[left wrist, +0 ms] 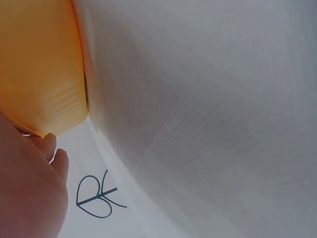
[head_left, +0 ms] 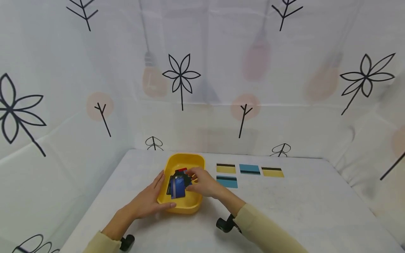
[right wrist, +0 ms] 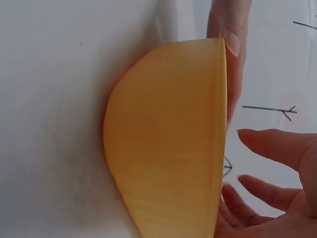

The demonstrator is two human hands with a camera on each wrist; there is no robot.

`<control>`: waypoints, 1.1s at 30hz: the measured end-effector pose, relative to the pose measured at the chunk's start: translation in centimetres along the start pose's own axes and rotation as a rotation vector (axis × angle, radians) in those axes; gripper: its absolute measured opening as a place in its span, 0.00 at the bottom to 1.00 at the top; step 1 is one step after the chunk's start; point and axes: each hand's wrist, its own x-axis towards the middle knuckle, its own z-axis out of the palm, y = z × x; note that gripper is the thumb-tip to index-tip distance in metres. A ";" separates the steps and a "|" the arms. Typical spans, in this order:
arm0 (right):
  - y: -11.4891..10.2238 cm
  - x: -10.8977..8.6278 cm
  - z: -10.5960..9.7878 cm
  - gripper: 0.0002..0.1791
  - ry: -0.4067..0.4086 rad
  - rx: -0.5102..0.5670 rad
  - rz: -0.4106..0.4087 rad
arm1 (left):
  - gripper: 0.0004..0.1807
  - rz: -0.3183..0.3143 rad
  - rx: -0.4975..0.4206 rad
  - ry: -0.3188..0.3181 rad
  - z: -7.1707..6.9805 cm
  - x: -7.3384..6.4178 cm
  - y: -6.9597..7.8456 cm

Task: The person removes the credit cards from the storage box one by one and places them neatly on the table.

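A yellow plastic tray (head_left: pixel 186 209) stands on the white table, with several overlapping cards inside. On top lies a blue card (head_left: pixel 178 187) with a pale stripe; dark cards and a bit of red show beneath and behind it. My left hand (head_left: pixel 148 199) holds the tray at its near left corner, thumb over the front rim and fingers along the outer left side. Over the tray's right rim reaches my right hand (head_left: pixel 202 182), its bent fingers close to the cards. In the right wrist view, the thumb and fingers of that right hand (right wrist: pixel 277 198) are apart, with no card visible between them.
Right of the tray lie a yellow card (head_left: pixel 226 169), a blue striped card (head_left: pixel 250 170) and another yellow card (head_left: pixel 272 172) in a row. A second blue card (head_left: pixel 226 182) sits below the first. Patterned white cloth (head_left: pixel 202 123) hangs behind and at both sides.
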 end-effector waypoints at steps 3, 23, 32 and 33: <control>-0.4 0.5 0.6 0.28 -0.011 0.012 0.014 | 0.64 -0.002 -0.003 0.002 -0.1 0.0 0.0; 0.6 4.3 4.7 0.43 0.006 -0.148 0.188 | 0.64 0.021 0.009 0.004 0.0 0.2 -0.2; 0.6 4.8 5.9 0.43 0.023 -0.244 0.193 | 0.64 0.013 -0.001 0.003 0.0 0.0 -0.1; 0.6 4.9 6.0 0.42 0.024 -0.249 0.196 | 0.64 0.011 0.001 0.002 0.0 0.0 -0.2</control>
